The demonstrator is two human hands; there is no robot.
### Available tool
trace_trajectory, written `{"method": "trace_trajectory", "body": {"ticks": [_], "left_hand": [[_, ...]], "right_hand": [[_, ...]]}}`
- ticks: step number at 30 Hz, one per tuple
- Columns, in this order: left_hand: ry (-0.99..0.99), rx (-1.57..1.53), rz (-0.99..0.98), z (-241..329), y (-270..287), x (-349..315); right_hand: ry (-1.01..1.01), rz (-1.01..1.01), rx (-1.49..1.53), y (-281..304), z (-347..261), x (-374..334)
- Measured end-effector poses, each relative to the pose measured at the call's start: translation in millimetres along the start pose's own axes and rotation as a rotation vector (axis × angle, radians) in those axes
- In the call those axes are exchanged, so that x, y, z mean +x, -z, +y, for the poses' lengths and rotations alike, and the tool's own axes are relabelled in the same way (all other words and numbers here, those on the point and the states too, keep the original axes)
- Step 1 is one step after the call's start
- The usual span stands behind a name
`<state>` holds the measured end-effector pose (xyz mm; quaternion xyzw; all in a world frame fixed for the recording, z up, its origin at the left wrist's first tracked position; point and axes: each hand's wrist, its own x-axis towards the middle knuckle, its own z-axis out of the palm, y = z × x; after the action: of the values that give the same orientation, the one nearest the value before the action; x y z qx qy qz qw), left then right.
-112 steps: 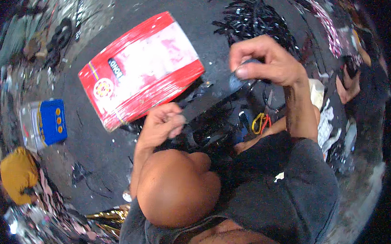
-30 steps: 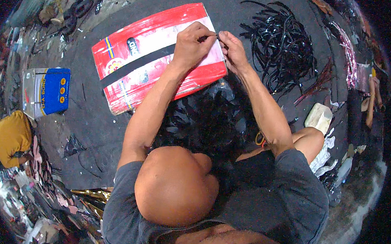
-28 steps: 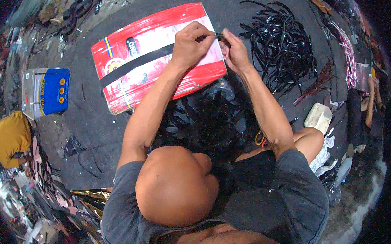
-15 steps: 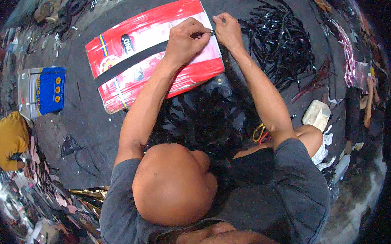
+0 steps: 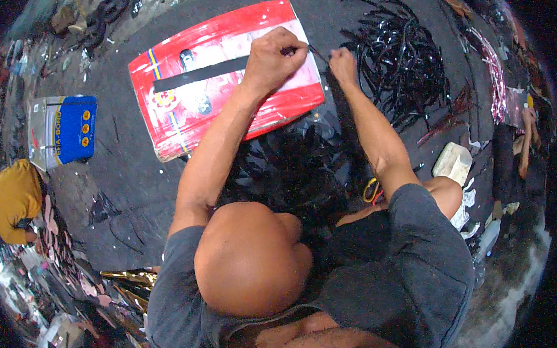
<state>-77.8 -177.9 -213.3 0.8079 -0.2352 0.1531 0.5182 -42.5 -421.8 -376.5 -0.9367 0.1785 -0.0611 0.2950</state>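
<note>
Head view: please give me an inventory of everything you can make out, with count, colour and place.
Wrapped block: 1, red and white, upper centre
Flat strip: 1, black, across the block
Strip pile: 1, black, upper right
Loose pieces: uncountable, black, below the block
Square tin: 1, blue and silver, left
Scissors: 1, yellow and red handles, right of the loose pieces
Plastic container: 1, off-white, right
Foil: count unclear, gold, lower left
Shiny strips: uncountable, pink, upper right
Garment: 1, mustard, left edge
Co-worker's hand: 1, bare, right edge
Shirt: 1, dark grey, lower centre
Left hand: 1, bare, pinching the strip
Right hand: 1, bare, right of the block, grip unclear
</note>
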Motion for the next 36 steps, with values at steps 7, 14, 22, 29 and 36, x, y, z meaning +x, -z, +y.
{"method": "trace_trajectory", "body": {"ticks": [7,14,22,29,36], "left_hand": [[-0.064,-0.051,0.066,0.5,-6.6,4.8],[-0.056,-0.037,0.053,-5.0,-2.7,2.1],[-0.013,-0.017,0.037,5.3,-4.8,1.8],[0.049,0.024,0.003,9.3,-2.0,3.2],[-0.016,-0.011,0.024,4.0,-6.3,7.0]], "right_hand": [[-0.016,-0.016,-0.449,33.7,15.7,2.5],[0.452,-0.152,0.281,90.1,-147.5,-19.2],[0.461,0.052,0.499,48.1,-107.5,-15.9],[0.203,-0.030,0.301,0.8,-20.9,3.2],[0.098,0.004,-0.044,-3.5,36.6,3.7]]}}
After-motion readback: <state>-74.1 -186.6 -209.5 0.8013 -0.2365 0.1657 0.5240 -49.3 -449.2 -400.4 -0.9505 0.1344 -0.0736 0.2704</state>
